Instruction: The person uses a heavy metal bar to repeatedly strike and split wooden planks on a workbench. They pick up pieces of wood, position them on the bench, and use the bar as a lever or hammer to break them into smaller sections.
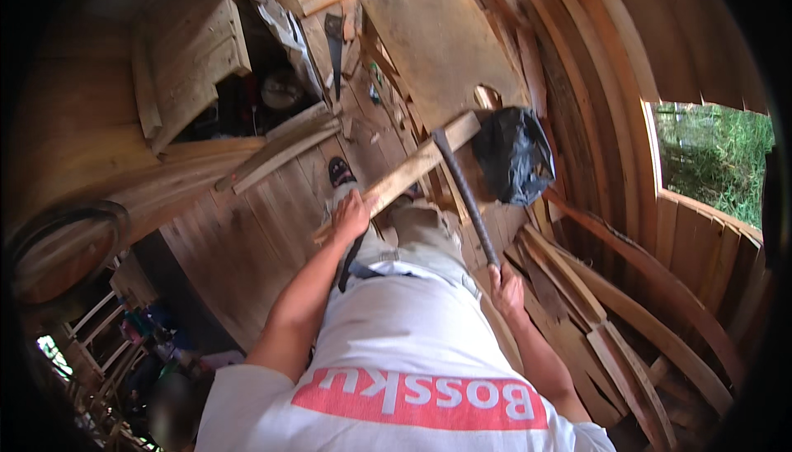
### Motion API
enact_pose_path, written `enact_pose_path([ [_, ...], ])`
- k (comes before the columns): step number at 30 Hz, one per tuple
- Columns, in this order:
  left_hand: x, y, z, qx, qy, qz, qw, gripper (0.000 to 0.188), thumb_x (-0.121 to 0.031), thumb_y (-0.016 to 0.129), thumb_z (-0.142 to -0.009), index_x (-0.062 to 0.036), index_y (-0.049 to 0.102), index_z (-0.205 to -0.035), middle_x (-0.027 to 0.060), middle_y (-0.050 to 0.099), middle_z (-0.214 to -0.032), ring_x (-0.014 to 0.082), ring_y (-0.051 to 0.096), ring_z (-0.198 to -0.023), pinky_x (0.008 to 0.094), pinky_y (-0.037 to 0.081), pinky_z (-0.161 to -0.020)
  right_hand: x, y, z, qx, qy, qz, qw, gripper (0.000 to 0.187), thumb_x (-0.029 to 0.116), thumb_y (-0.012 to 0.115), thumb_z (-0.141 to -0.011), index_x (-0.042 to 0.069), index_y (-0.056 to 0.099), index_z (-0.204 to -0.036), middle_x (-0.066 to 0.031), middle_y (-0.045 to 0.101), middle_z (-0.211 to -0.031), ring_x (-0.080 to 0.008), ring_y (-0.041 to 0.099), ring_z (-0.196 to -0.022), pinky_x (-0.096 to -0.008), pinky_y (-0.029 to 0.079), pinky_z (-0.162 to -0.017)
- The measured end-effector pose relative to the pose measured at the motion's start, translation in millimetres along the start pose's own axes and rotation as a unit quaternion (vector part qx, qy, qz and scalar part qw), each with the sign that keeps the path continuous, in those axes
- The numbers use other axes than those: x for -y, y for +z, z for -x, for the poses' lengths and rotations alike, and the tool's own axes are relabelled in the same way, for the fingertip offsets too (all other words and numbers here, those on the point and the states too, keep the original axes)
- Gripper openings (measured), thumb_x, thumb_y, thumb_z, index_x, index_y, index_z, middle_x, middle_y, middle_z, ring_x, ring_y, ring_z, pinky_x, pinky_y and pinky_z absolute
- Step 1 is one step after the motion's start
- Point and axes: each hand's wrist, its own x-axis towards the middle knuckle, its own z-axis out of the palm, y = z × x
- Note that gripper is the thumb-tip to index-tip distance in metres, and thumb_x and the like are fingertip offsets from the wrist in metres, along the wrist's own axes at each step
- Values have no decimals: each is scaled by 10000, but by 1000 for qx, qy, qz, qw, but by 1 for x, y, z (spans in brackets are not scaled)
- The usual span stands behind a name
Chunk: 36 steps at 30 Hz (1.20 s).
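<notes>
My left hand (351,216) is closed round the near end of a pale wooden beam (411,168). The beam slants away to the right, over my legs. In my right hand (505,289) is the lower end of a long, dark-handled tool (466,196). Its upper end lies at the beam's far part, and I cannot make out the exact shape of its head. A crumpled black plastic bag (516,155) hangs just right of the beam's far end. Beyond that end is a square brown board (445,44) with a hole near its lower edge.
A handsaw (335,49) lies at the far left of the board. Left of my feet are loose planks (285,153) beside a wooden cabinet (198,64). Long boards (635,303) lean along the right wall, below a window opening (714,159). Plank flooring (239,246) stretches left of me.
</notes>
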Motion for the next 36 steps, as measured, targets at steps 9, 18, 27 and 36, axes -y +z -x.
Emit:
enact_pose_path([
  [9, -28, -18, -3, 46, -61, 8, 997, 596, -535, 462, -937, 35, 487, -1111, 259, 589, -1128, 432, 542, -1081, 583, 410, -876, 3, 6, 1, -64, -87, 1, 994, 342, 357, 530, -932, 20, 501, -880, -271, 581, -649, -485, 588, -680, -553, 448, -624],
  [18, -20, -8, -6, 25, -46, 34, 998, 561, -504, 453, -948, 34, 501, -1099, 268, 574, -1159, 439, 541, -1094, 613, 386, -897, 19, -14, 13, -1, -14, -7, 1000, 400, 409, 516, -938, 17, 517, -857, -283, 585, -700, -491, 590, -753, -537, 451, -643],
  [27, -11, 4, 0, 25, -58, 21, 998, 558, -508, 457, -942, 23, 479, -1111, 248, 570, -1141, 418, 531, -1101, 602, 398, -879, -13, 30, -15, 18, -20, 63, 998, 427, 442, 493, -935, 18, 543, -917, -308, 619, -818, -473, 616, -854, -555, 471, -744],
  [36, -21, -10, -1, 32, -49, 15, 998, 563, -502, 462, -947, 36, 488, -1112, 246, 569, -1169, 417, 530, -1106, 601, 404, -874, 15, -11, 8, -51, -80, -90, 991, 352, 339, 523, -937, 2, 484, -842, -281, 557, -663, -485, 579, -694, -524, 434, -617],
])
